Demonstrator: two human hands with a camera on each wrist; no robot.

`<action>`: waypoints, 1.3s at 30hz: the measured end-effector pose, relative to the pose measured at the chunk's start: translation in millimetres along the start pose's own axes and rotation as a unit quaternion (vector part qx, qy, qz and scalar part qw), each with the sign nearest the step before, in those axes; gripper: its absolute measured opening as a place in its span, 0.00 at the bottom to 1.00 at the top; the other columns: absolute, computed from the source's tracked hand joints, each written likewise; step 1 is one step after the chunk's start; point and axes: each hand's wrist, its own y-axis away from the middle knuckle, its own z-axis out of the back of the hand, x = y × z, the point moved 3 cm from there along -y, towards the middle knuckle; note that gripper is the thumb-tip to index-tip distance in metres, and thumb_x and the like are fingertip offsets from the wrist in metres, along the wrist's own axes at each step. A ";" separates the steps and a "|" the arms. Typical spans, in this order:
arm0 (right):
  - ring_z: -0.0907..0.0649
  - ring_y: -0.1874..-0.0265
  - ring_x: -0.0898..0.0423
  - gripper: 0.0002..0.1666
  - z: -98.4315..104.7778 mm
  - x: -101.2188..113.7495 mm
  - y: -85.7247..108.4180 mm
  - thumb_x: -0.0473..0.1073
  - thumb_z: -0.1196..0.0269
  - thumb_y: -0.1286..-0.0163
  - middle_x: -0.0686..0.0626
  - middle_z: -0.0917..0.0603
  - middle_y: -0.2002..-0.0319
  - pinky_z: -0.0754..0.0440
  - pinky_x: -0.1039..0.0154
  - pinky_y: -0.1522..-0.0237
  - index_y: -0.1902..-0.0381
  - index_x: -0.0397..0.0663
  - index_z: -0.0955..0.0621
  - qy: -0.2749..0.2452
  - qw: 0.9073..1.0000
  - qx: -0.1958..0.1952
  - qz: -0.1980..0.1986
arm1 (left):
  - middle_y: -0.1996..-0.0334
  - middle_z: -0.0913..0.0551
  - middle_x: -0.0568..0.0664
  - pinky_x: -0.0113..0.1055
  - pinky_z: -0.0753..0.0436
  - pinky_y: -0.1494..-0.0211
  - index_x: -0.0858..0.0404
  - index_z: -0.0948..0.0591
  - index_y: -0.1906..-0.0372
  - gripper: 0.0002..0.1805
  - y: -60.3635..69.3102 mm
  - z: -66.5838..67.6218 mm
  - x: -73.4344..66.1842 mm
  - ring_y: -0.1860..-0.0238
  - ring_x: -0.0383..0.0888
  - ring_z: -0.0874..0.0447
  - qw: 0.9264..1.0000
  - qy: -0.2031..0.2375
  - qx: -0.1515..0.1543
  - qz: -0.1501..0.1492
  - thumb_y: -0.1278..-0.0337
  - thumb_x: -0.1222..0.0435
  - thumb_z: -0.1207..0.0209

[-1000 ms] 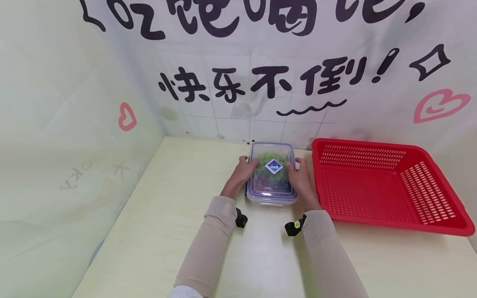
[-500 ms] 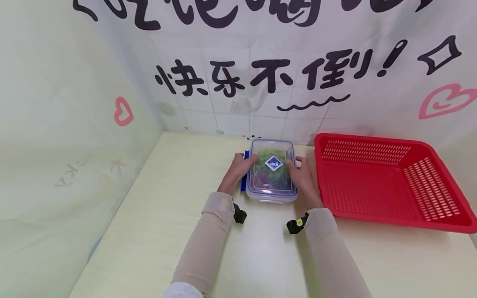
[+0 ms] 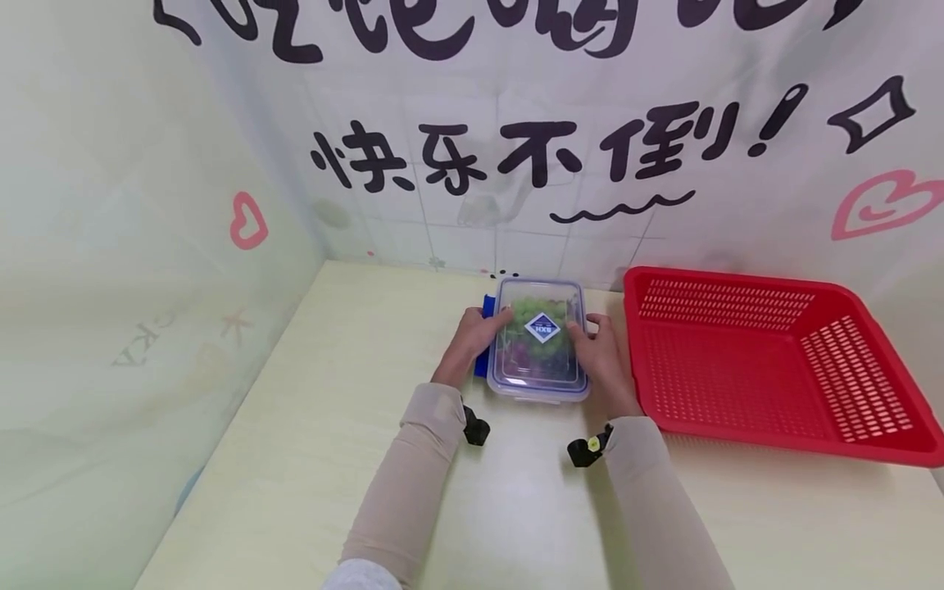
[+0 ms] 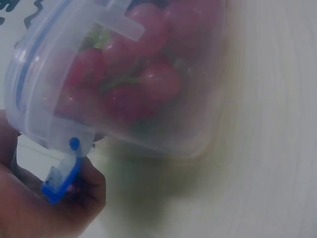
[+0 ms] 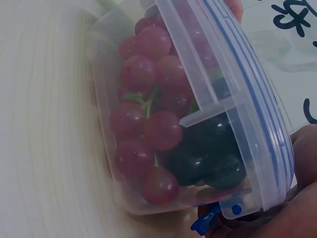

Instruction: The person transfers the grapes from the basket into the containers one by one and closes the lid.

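Note:
A clear plastic food container (image 3: 538, 369) with a lid and blue-and-white label (image 3: 542, 328) lies on the table. Green, red and dark grapes (image 5: 148, 94) show through its walls. My left hand (image 3: 472, 334) grips the left side, thumb on the lid, fingers curled at the blue latch (image 4: 69, 173). That latch sticks out from the side. On the other side, my right hand (image 3: 599, 352) holds the container with its thumb on the lid. In the right wrist view a blue latch (image 5: 207, 218) juts out near its fingers, which are partly hidden.
A red plastic basket (image 3: 726, 377) with slotted walls stands just right of the right hand. The pale table (image 3: 354, 344) meets a white printed wall sheet (image 3: 383, 238) right behind the container.
The blue latch on the container's left side has swung outward and now shows. My left hand has shifted slightly left, while the right hand keeps its place on the container.

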 end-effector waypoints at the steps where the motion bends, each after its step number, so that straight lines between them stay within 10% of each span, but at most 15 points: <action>1: 0.30 0.32 0.41 0.36 -0.2 -0.1 -0.1 0.55 0.50 0.22 0.40 0.36 0.27 0.30 0.45 0.31 0.23 0.52 0.46 -0.001 1.000 -0.001 0.000 | 0.49 0.19 0.60 0.44 0.17 0.44 0.71 0.31 0.34 0.40 0.1 -0.2 0.7 0.51 0.51 0.17 1.000 0.000 -0.002 0.002 0.39 0.46 0.39; 9: 0.29 0.33 0.42 0.39 0.0 -2.7 1.6 0.56 0.47 0.24 0.41 0.37 0.27 0.31 0.45 0.30 0.22 0.56 0.47 -0.011 0.999 -0.014 -0.031 | 0.40 0.23 0.62 0.45 0.22 0.36 0.69 0.35 0.29 0.42 1.2 -2.8 2.9 0.42 0.54 0.21 1.000 -0.003 -0.007 0.011 0.38 0.46 0.40; 24: 0.27 0.34 0.40 0.43 6.7 1.4 -0.5 0.54 0.46 0.24 0.36 0.34 0.29 0.30 0.44 0.32 0.21 0.46 0.49 0.048 0.999 -0.012 -0.019 | 0.62 0.18 0.55 0.38 0.18 0.57 0.66 0.20 0.52 0.25 8.5 -7.6 2.8 0.64 0.45 0.20 0.999 -0.020 -0.012 -0.049 0.34 0.47 0.45; 31: 0.27 0.35 0.43 0.39 3.6 2.3 -1.5 0.54 0.49 0.22 0.39 0.32 0.29 0.31 0.46 0.30 0.21 0.49 0.47 0.033 0.999 0.010 -0.005 | 0.45 0.21 0.66 0.49 0.22 0.38 0.71 0.30 0.35 0.32 8.1 -13.2 -2.0 0.45 0.56 0.21 0.991 -0.078 -0.038 -0.098 0.29 0.49 0.53; 39: 0.26 0.37 0.44 0.36 -1.0 3.5 1.9 0.53 0.51 0.20 0.40 0.29 0.33 0.31 0.46 0.30 0.22 0.47 0.43 0.022 1.000 0.004 0.009 | 0.43 0.24 0.68 0.49 0.22 0.38 0.74 0.37 0.31 0.34 6.2 -14.4 -2.9 0.44 0.57 0.22 0.990 -0.099 -0.021 -0.095 0.26 0.50 0.56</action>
